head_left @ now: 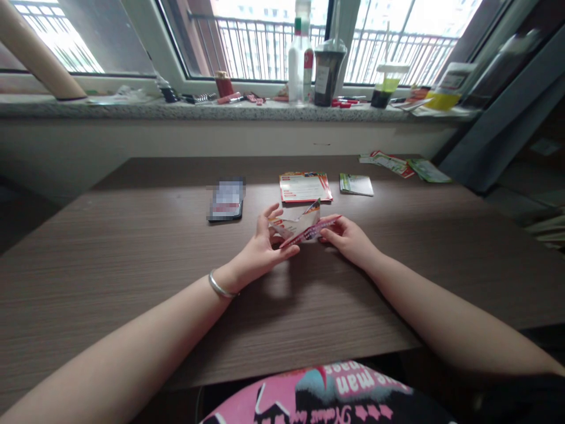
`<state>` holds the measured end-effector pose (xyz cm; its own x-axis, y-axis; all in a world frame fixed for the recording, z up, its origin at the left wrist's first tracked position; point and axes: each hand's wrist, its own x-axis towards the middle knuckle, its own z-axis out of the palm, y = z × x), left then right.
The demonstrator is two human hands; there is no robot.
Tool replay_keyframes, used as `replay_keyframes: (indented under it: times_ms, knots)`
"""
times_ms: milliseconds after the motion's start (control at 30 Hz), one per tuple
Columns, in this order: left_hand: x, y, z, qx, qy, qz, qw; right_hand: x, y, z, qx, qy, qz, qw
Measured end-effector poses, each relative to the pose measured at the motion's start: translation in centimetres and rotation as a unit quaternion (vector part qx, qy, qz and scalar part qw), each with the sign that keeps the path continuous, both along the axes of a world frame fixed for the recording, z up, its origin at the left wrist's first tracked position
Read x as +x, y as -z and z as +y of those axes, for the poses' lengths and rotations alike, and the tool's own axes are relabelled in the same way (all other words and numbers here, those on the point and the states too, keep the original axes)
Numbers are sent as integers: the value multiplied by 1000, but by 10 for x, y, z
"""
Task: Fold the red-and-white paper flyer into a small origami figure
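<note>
Between my two hands, a little above the table, is a partly folded printed leaflet point(296, 226), white inside with a red and purple strip along its near edge. My left hand point(270, 238) grips its left end, thumb in front and fingers behind. At the right end, my right hand point(346, 235) pinches the strip between thumb and fingers. Just beyond lies a stack of red-bordered leaflets point(305, 187), flat on the table. Right of that stack is a small folded green and white leaflet point(356, 185).
A phone point(227, 200) lies on the brown table point(154, 282) left of the leaflets. Several green and red paper pieces point(392, 163) lie at the back right. Behind, the granite windowsill point(265, 113) carries a clear bottle point(296, 68), a dark drink cup point(327, 73) and small items.
</note>
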<state>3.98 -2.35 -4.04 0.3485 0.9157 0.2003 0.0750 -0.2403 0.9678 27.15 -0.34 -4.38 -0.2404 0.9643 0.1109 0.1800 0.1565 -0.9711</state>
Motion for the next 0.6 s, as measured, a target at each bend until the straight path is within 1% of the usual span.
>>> replay_keyframes:
  times_ms: [167, 267, 333, 433, 600]
  knots:
    - [3, -2, -1, 4, -22, 14, 1000, -2, 2, -1, 65, 8, -31, 997]
    - [4, -3, -1, 11, -40, 25, 999, -4, 4, -3, 74, 3, -38, 997]
    - [5, -4, -2, 5, -54, 29, 998, -6, 4, -3, 55, -7, -25, 998]
    - [7, -4, -2, -7, -70, 17, 997, -10, 2, -4, 0, -9, 10, 1000]
    - [12, -4, -4, 32, -89, 19, 995, -17, -4, -8, -69, -21, 68, 995]
